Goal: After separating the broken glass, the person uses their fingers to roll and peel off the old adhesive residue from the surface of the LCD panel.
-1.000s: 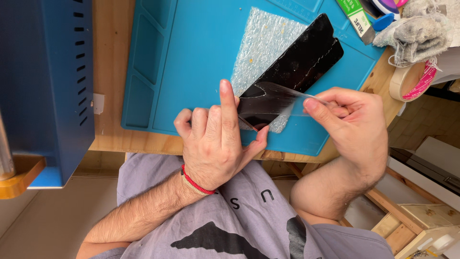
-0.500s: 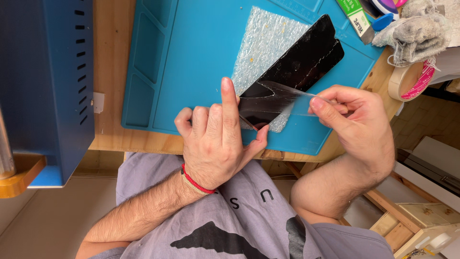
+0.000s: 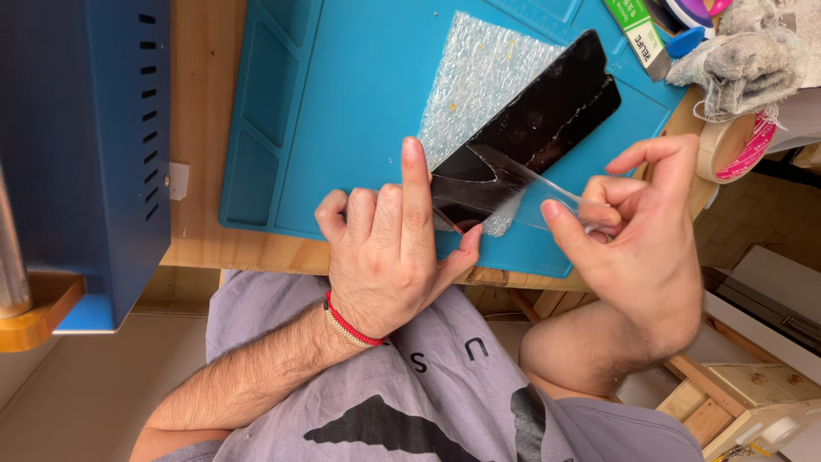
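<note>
Two hands work over a blue mat [image 3: 342,111] lying on a wooden desk [image 3: 201,111], with a blue metal box [image 3: 77,145] at far left. The left hand [image 3: 389,248] presses a black glass panel [image 3: 526,128] down, its forefinger outstretched, thumb at the panel's near end. That panel's long axis runs diagonally, from near the hand up toward the far right, over a bubble-wrap sheet [image 3: 475,77]. The right hand [image 3: 637,231] pinches a clear film [image 3: 534,184] between its fingers, lifted off the panel. Tape rolls [image 3: 735,145] and a grey rag [image 3: 744,60] sit at right.
</note>
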